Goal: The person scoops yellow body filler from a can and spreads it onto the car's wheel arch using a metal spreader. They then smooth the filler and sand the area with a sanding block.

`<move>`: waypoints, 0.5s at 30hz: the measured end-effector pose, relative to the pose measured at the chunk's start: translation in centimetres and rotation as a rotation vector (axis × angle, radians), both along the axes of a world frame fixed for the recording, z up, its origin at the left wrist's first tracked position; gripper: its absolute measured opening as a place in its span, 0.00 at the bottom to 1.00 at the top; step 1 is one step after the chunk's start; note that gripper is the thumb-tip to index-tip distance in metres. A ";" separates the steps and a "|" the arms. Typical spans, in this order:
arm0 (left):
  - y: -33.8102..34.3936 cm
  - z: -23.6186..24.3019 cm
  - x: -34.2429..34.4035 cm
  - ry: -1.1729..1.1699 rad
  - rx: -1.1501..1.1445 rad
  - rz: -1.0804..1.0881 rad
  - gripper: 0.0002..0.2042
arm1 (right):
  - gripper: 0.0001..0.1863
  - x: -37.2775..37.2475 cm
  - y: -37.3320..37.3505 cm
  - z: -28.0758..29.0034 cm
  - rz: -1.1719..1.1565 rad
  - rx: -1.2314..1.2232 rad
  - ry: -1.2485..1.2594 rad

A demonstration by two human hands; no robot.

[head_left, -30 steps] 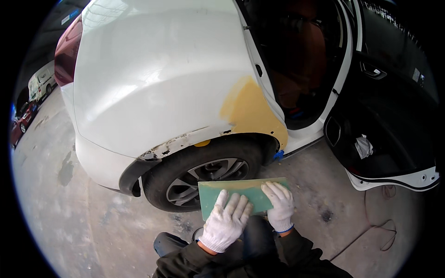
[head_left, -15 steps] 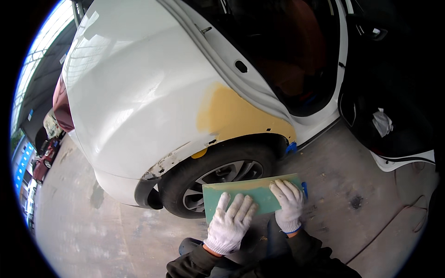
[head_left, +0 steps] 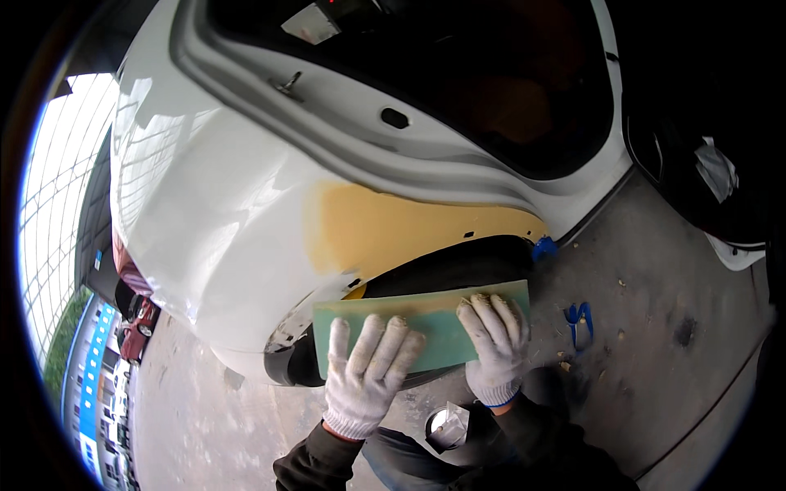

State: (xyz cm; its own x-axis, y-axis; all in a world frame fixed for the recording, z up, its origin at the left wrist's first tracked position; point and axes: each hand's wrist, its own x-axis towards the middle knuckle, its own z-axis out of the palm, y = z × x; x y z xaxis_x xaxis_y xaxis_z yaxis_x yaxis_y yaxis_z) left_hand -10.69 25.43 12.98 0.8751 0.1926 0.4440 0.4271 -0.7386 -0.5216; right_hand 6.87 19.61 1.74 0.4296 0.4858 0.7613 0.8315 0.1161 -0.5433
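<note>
Both my hands, in white knit gloves, hold a green sandpaper sheet point(head_left: 446, 352) stretched out lengthwise, with tan dust along its far edge. My left hand point(head_left: 364, 372) lies over its left part with fingers spread on the face; the thumb is hidden. My right hand point(head_left: 495, 344) grips the right end, fingers on the face. Just beyond the sheet is the white car's rear quarter panel point(head_left: 221, 221), with a smooth yellow filler patch point(head_left: 393, 233) above the wheel arch. The sheet covers most of the dark tyre point(head_left: 467, 266). Chipped paint shows along the arch's left edge.
Beyond the panel is the open door frame point(head_left: 475, 159); the open door point(head_left: 688, 188) stands at right. Blue material point(head_left: 544, 248) hangs at the arch end. A blue strip point(head_left: 579, 323) and a hose point(head_left: 704, 417) lie on the floor. A silvery container point(head_left: 449, 425) stands near my legs.
My view has shifted, leaving the car tilted differently. The sheet, still between both hands, has moved left and slightly up in view and now covers the wheel rim. The silvery container has come into sight.
</note>
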 end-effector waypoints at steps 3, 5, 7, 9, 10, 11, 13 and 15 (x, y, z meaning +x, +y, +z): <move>-0.1 0.0 0.8 0.048 -0.005 0.047 0.23 | 0.26 0.7 0.2 -0.7 0.019 -0.007 0.037; -0.1 -0.1 1.5 0.062 0.000 0.053 0.22 | 0.26 1.2 0.6 -1.2 0.019 0.009 0.050; 0.0 -0.1 2.0 0.059 0.005 0.062 0.22 | 0.27 1.6 1.2 -1.7 0.005 0.037 0.050; 0.0 -0.2 2.4 0.039 0.009 0.075 0.21 | 0.26 2.1 1.8 -1.8 0.013 0.055 0.055; -0.1 -0.2 2.5 0.053 0.017 0.080 0.22 | 0.26 2.3 2.1 -1.8 0.019 0.064 0.058; 0.0 -0.3 2.5 0.063 0.025 0.081 0.23 | 0.25 2.5 2.3 -1.7 0.016 0.077 0.055; 0.0 -0.3 2.5 0.082 0.043 0.087 0.25 | 0.24 2.8 2.7 -1.7 0.012 0.104 0.053; 0.1 -0.4 2.7 0.092 0.064 0.091 0.25 | 0.24 3.2 3.0 -2.1 0.020 0.100 0.047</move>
